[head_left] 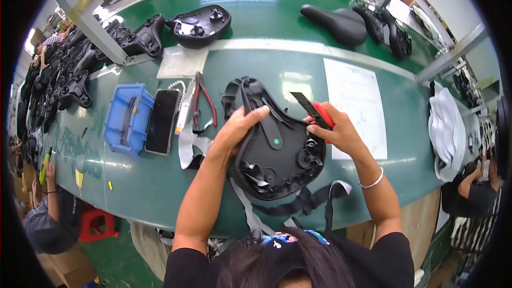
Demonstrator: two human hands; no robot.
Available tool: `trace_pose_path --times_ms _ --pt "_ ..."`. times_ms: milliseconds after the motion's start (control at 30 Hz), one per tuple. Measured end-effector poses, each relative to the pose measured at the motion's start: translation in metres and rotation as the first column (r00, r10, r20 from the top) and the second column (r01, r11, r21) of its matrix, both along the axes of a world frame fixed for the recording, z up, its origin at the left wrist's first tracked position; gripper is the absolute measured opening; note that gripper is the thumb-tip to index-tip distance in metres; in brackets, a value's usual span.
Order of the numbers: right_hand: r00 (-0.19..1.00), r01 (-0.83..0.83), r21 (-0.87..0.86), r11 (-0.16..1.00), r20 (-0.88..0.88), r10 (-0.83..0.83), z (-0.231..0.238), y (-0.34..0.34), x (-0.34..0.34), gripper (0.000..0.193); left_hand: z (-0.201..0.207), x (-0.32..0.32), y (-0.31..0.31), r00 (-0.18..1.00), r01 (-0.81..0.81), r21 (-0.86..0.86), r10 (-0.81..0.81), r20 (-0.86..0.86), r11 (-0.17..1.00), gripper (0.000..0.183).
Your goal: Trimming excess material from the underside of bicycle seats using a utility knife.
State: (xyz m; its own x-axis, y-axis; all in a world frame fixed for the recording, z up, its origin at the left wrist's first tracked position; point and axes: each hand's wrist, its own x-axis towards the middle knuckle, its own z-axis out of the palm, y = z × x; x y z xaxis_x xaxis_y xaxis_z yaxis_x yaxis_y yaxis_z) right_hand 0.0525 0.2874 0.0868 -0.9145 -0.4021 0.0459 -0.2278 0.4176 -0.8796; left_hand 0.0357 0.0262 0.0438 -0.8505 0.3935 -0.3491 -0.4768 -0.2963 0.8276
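A black bicycle saddle (282, 162) lies underside up on the green table, its narrow nose pointing away from me. My left hand (237, 128) is closed on its left edge, thumb pressed over the inner side. My right hand (341, 130) grips a red utility knife (322, 114) by the saddle's right edge, its dark segmented blade pointing up and left. Loose trimmed strips (306, 201) of black cover material lie around the near side. Another pale strip (186, 146) curls to the left of my left wrist.
Left of the saddle are red-handled pliers (205, 98), a phone (163, 120) and a blue bin (126, 120). A printed sheet (357, 106) lies to the right. More saddles (337, 23) sit on the raised shelf. White covers (447, 128) are stacked at the right edge. Co-workers sit on both sides.
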Motion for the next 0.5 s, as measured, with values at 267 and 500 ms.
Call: trace_pose_path --times_ms 267,500 --pt "0.954 0.053 0.235 0.970 -0.298 0.020 -0.001 0.022 0.076 0.049 0.040 0.038 -0.020 0.981 -0.195 -0.139 0.189 -0.054 0.971 0.043" --pt "0.815 -0.002 0.722 0.692 -0.399 0.419 0.009 0.014 0.072 0.061 0.066 0.021 -0.003 0.991 -0.033 -0.422 -0.025 -0.133 0.906 0.033"
